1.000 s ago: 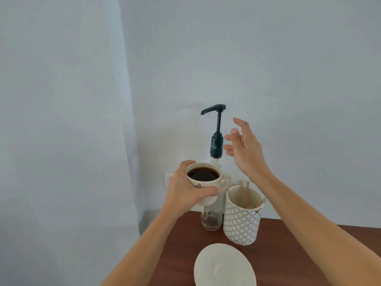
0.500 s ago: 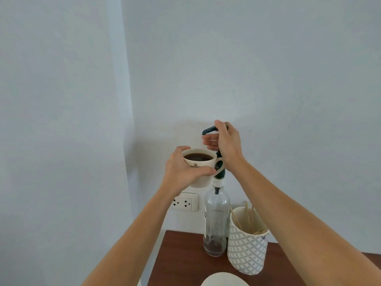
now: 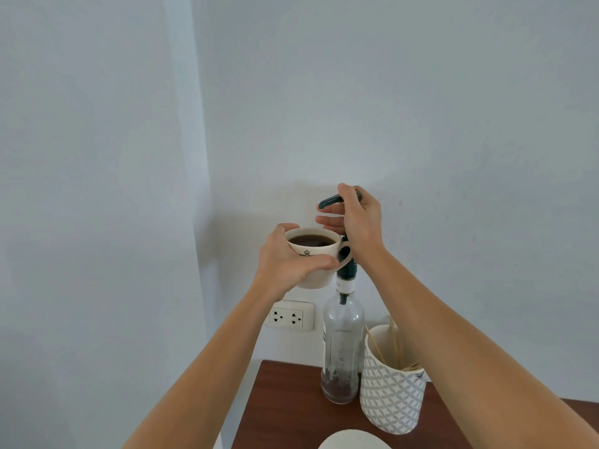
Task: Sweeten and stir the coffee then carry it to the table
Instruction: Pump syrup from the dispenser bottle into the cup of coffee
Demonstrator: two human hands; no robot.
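A cream cup (image 3: 319, 254) full of dark coffee is held in the air by my left hand (image 3: 290, 260), which wraps its side. The cup's rim sits just below the dark green pump spout (image 3: 329, 201). My right hand (image 3: 355, 222) is closed over the pump head, thumb on top and fingers underneath. The pump stands on a clear glass syrup bottle (image 3: 342, 348) with a little brown syrup at the bottom. The bottle rests on the brown wooden counter (image 3: 285, 409).
A white patterned holder (image 3: 390, 396) with several wooden stir sticks stands right of the bottle. A white saucer's rim (image 3: 353, 439) shows at the bottom edge. A wall socket (image 3: 290, 315) sits behind my left forearm. Walls close in at the back and left.
My right hand moved from open air beside the pump onto the pump head and closed on it. My left hand lifted the cup up under the spout. The view tilted upward.
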